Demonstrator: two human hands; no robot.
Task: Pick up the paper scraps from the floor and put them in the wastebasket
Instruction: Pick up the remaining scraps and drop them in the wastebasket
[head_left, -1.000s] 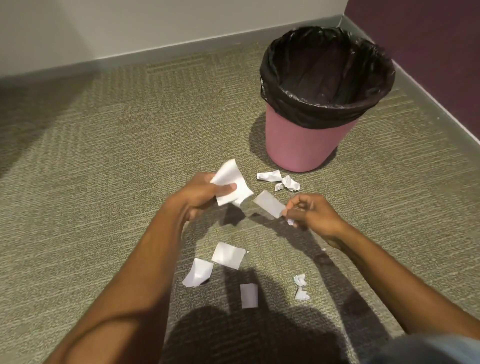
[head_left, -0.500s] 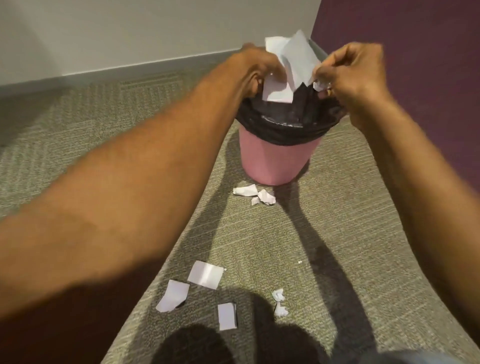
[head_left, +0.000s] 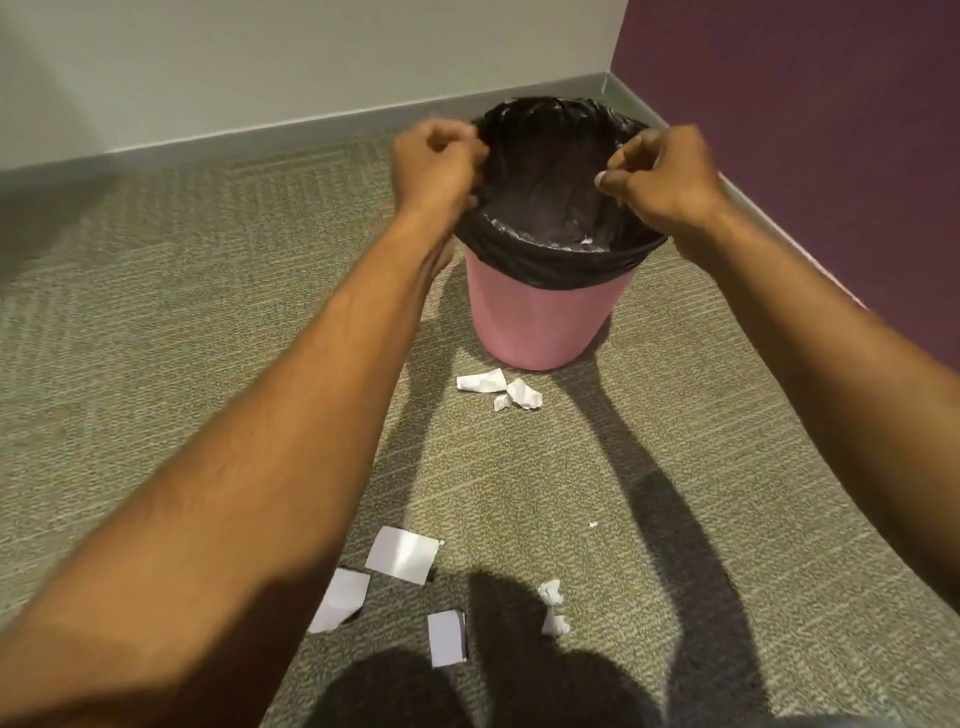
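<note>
A pink wastebasket (head_left: 540, 322) with a black liner (head_left: 550, 257) stands near the room's corner. My left hand (head_left: 436, 161) hovers over its left rim with curled fingers and no paper in it. Over the right rim, my right hand (head_left: 667, 174) is curled too; a white speck shows at its thumb tip, and I cannot tell whether that is paper. A bit of white (head_left: 587, 240) shows inside the liner. Crumpled scraps (head_left: 480, 382) lie just in front of the basket. Flat scraps (head_left: 402, 555) and small crumpled scraps (head_left: 551, 592) lie on the carpet nearer to me.
A grey wall (head_left: 311, 62) runs behind the basket and a purple wall (head_left: 805, 130) to its right, meeting in the corner. Grey-green carpet (head_left: 156, 312) stretches out to the left. My shadow falls over the nearest scraps.
Both hands carried paper from the floor up over the basket. The large white pieces they held half a second ago are gone from the hands.
</note>
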